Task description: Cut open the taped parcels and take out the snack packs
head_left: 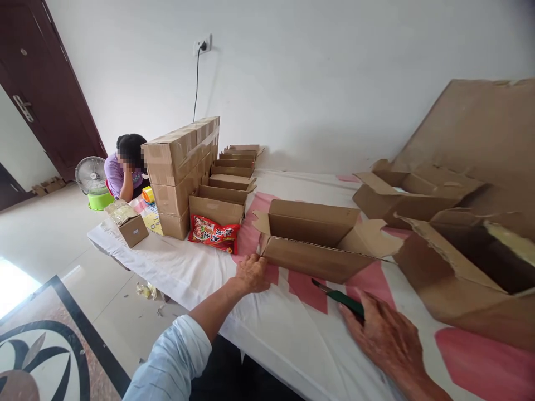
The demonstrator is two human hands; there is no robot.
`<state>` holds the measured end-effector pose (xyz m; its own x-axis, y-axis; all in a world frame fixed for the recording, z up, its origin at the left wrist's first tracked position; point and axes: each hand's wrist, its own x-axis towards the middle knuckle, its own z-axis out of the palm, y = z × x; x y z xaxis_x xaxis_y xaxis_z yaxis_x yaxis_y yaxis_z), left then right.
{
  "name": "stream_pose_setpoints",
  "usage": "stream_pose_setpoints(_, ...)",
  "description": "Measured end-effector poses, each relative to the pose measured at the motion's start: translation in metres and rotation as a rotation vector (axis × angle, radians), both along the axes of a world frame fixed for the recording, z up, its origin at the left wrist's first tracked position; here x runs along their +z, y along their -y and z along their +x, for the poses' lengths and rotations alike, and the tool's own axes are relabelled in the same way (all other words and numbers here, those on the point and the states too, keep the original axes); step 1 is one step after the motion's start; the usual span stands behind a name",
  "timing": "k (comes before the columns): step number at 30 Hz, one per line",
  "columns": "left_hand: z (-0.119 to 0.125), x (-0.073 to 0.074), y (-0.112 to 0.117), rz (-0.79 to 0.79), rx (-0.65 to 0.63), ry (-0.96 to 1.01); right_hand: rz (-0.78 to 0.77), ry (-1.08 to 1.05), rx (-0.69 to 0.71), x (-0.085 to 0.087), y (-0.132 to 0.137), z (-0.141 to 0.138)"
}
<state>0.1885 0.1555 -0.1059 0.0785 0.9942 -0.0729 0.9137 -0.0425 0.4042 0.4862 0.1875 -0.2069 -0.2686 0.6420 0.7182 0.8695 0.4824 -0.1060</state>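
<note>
An open brown cardboard box (311, 242) lies on the white and pink cloth of the table (200, 273), its flaps spread. My left hand (252, 273) rests on the cloth against the box's near left corner, fingers curled toward it. My right hand (387, 334) lies lower right, closed round the green handle of a utility knife (339, 296) whose blade points toward the box's front wall.
A red snack packet (214, 234) lies left of the box. Behind it stand a row of open boxes (228, 186) and a stack of taped boxes (181, 167). Torn large cartons (463, 262) crowd the right. A seated person (125, 170) and a fan (91, 175) are at far left.
</note>
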Motion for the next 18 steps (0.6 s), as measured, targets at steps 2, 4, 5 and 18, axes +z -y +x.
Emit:
stream_pose_setpoints(2,0.0,-0.001,0.0,0.0,-0.003,-0.008,-0.03,0.003,0.036,-0.002,-0.007,-0.003)
stream_pose_setpoints(4,0.0,-0.001,-0.001,0.001,-0.003,-0.015,-0.059,0.017,0.077,-0.003,-0.015,-0.007)
stream_pose_setpoints(5,0.0,-0.001,-0.001,0.001,-0.002,-0.017,-0.069,0.028,0.095,-0.003,-0.019,-0.01)
stream_pose_setpoints(18,0.0,-0.004,0.012,0.103,-0.024,0.042,-0.06,0.041,0.051,-0.003,-0.014,-0.02)
